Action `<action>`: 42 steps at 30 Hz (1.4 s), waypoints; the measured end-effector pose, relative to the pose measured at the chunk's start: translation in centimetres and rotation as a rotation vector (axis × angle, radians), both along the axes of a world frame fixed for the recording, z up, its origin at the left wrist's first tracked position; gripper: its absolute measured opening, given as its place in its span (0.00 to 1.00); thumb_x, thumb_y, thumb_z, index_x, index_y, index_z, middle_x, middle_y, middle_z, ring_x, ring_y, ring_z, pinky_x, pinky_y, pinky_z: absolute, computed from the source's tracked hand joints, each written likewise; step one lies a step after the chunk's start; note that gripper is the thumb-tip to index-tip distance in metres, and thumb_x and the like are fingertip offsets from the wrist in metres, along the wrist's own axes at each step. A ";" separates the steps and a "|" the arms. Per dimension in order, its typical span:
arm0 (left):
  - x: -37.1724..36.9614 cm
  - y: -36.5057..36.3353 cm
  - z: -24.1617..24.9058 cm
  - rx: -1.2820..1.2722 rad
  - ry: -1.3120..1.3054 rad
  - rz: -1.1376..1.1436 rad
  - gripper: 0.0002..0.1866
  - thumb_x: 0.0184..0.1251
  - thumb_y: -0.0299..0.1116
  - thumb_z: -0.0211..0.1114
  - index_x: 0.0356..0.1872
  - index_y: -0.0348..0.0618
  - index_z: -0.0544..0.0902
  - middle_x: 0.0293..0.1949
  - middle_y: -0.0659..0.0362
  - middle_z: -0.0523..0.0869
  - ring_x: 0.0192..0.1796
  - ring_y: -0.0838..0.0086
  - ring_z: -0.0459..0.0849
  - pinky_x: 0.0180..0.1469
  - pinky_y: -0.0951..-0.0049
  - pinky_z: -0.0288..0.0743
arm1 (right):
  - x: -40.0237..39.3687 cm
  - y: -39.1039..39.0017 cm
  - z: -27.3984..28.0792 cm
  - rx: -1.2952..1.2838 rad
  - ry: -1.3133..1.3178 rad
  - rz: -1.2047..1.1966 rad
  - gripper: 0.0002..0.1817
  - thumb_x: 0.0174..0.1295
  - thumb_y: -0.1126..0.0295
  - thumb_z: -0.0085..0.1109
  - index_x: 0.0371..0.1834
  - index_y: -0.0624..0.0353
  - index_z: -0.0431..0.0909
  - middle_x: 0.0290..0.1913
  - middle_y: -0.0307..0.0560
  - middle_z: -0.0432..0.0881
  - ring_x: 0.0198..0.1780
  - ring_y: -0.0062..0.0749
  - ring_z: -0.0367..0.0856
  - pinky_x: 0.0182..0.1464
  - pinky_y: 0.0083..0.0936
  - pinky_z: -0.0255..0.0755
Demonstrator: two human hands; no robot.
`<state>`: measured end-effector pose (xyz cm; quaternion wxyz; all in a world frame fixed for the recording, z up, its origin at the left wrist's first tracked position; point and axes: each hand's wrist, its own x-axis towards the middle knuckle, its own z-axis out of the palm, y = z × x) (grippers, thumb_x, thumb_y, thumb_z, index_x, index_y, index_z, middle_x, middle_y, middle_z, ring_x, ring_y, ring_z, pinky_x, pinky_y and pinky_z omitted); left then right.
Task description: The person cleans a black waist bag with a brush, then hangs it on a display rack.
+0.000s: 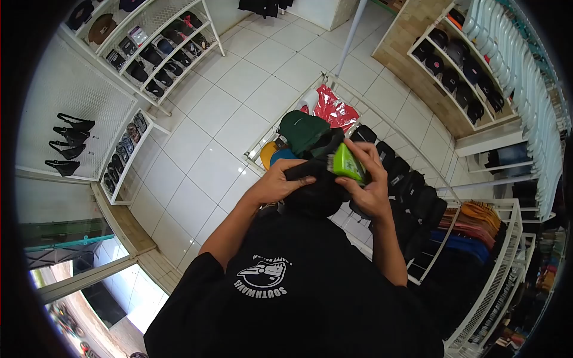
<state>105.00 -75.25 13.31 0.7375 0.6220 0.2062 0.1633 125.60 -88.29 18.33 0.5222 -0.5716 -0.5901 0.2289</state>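
Observation:
My left hand [278, 182] is closed on a black cap [313, 197], thumb along its near edge and fingers behind it. In my right hand [372, 184] is a bright green hand brush [347, 163], gripped between thumb and fingers. Its short pale bristles face left, right at the black fabric. Just beyond the hands, a dark green cap [302, 132] lies on a white wire rack [255, 154], with a yellow cap [268, 157] and a blue cap [283, 156] beside it. Part of the blue cap is hidden behind my left hand.
Red plastic-wrapped goods [334, 108] lie at the rack's far end. Several black bags [409, 186] line its right side. Folded clothes [471, 230] fill a rack at the right. Shelves of caps [158, 56] stand at the far left, over a white tiled floor [206, 146].

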 end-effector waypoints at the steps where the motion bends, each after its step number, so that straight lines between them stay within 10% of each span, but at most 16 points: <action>1: 0.3 -0.3 -0.2 0.060 -0.010 -0.021 0.17 0.69 0.33 0.74 0.54 0.34 0.86 0.42 0.62 0.90 0.46 0.82 0.84 0.49 0.78 0.78 | -0.8 0.8 1.2 0.086 -0.034 0.012 0.38 0.53 0.71 0.79 0.71 0.59 0.77 0.55 0.47 0.75 0.56 0.34 0.75 0.62 0.27 0.68; 19: -1.9 1.6 -1.1 -0.074 -0.229 0.435 0.18 0.69 0.37 0.75 0.51 0.34 0.86 0.43 0.61 0.89 0.46 0.77 0.84 0.53 0.75 0.78 | -1.2 -1.3 -5.3 0.002 0.249 -0.007 0.39 0.56 0.65 0.80 0.73 0.61 0.74 0.51 0.45 0.77 0.52 0.30 0.74 0.60 0.24 0.66; 42: 0.0 2.4 -2.4 -0.402 -0.291 0.374 0.22 0.72 0.40 0.72 0.59 0.36 0.81 0.51 0.55 0.88 0.48 0.73 0.89 0.52 0.73 0.84 | -2.4 0.5 -3.5 -0.084 0.159 -0.144 0.35 0.57 0.65 0.78 0.70 0.56 0.78 0.48 0.46 0.80 0.52 0.32 0.79 0.60 0.27 0.69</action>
